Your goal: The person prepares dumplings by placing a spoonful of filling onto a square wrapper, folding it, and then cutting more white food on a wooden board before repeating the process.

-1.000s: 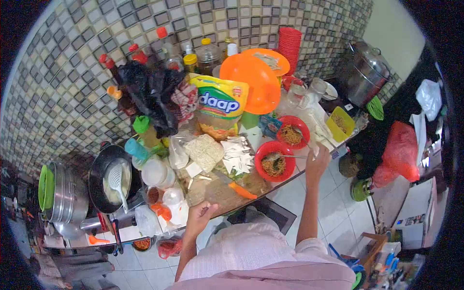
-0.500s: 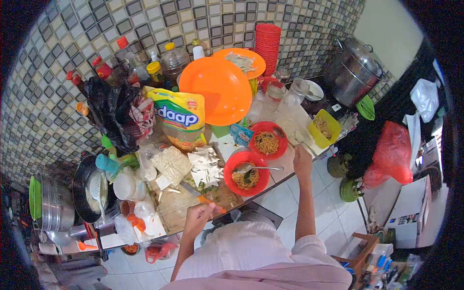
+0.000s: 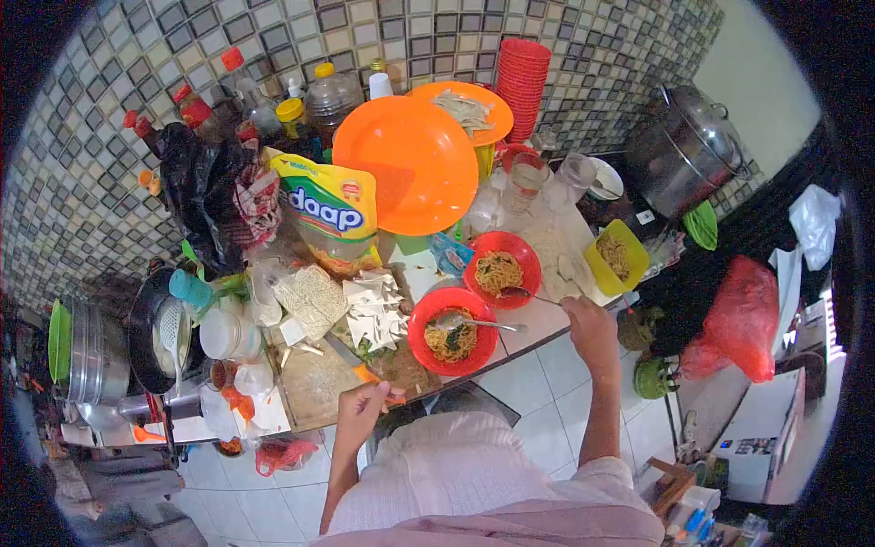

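On the counter edge, my left hand point(image 3: 361, 412) is closed around the orange handle of a knife point(image 3: 366, 374), whose blade lies on the wooden cutting board point(image 3: 305, 387). My right hand point(image 3: 591, 328) grips the handle end of a metal spoon point(image 3: 536, 297). That spoon's bowl end rests in the farther red bowl point(image 3: 519, 252), at the noodles point(image 3: 498, 272) with dark green bits. Nearer to me, a second red bowl point(image 3: 483, 351) holds noodles and another spoon point(image 3: 474, 323). White cut pieces point(image 3: 375, 314) and a dry noodle block point(image 3: 312, 301) lie beside the board.
Behind the bowls stand a yellow pouch point(image 3: 324, 214), a large orange plate point(image 3: 406, 164), glass jars point(image 3: 524, 180) and stacked red bowls point(image 3: 522, 91). A yellow-green container point(image 3: 633, 264) sits at the right. A wok point(image 3: 146, 319) and pots occupy the left; a big steel pot point(image 3: 684, 150) is back right.
The view has shifted slightly. The spoon in the farther bowl has swung from its upper right side to its lower right side, with my right hand now at its handle.
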A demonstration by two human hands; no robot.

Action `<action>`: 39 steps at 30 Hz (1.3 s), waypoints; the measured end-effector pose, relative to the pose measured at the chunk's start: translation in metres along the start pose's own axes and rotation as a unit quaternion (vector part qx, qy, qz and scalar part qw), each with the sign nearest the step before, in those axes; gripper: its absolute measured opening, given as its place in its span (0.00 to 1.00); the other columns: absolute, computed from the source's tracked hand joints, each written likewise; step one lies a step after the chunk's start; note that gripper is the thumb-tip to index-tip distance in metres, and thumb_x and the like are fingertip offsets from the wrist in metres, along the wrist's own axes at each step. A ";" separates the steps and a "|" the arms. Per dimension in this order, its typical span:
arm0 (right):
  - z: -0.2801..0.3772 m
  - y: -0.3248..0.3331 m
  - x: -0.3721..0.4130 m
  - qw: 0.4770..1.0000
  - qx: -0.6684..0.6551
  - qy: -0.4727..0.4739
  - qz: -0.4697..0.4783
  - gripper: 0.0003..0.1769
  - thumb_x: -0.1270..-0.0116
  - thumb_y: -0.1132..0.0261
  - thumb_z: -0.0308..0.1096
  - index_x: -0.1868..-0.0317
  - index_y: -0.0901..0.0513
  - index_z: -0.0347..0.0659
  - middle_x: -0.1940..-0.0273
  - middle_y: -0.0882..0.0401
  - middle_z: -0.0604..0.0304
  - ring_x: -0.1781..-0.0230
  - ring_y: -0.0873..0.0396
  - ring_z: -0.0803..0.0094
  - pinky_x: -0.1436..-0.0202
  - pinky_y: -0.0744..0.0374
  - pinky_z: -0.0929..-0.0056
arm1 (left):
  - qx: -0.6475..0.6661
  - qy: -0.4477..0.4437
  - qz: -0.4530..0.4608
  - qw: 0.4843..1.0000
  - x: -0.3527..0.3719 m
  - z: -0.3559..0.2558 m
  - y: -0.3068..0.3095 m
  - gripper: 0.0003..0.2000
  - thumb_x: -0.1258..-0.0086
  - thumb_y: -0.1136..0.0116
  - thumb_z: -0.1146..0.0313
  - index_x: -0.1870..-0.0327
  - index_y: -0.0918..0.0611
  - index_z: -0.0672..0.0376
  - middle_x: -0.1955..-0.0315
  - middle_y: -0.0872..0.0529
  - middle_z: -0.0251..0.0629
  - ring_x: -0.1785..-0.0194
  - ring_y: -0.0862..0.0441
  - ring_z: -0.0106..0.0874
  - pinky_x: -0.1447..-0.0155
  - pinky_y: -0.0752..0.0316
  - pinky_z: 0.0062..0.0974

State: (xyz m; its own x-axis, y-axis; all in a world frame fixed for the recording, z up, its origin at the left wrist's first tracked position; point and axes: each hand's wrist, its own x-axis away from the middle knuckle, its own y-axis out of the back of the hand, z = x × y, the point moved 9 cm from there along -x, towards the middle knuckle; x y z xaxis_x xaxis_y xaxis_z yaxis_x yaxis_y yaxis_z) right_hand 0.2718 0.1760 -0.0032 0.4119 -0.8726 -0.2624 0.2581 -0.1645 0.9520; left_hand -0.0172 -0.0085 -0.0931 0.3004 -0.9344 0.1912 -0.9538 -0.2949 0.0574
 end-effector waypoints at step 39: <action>-0.001 -0.022 -0.004 0.997 -0.015 -0.027 0.068 0.07 0.41 0.46 0.33 0.67 0.23 0.43 0.71 0.26 0.52 0.69 0.26 0.54 0.66 0.28 0.60 | 0.042 0.007 -0.026 0.999 0.005 0.011 0.003 0.18 0.32 0.54 0.65 0.81 0.24 0.68 0.74 0.17 0.40 0.71 0.22 0.21 0.68 0.28 0.17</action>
State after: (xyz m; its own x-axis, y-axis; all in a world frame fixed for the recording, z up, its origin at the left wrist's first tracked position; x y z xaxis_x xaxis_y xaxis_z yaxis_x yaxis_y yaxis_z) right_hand 0.2656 0.1835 -0.0232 0.3974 -0.9095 -0.1222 0.2290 -0.0307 0.9730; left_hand -0.0184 -0.0164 -0.1023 0.3486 -0.9146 0.2048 -0.9333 -0.3589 -0.0142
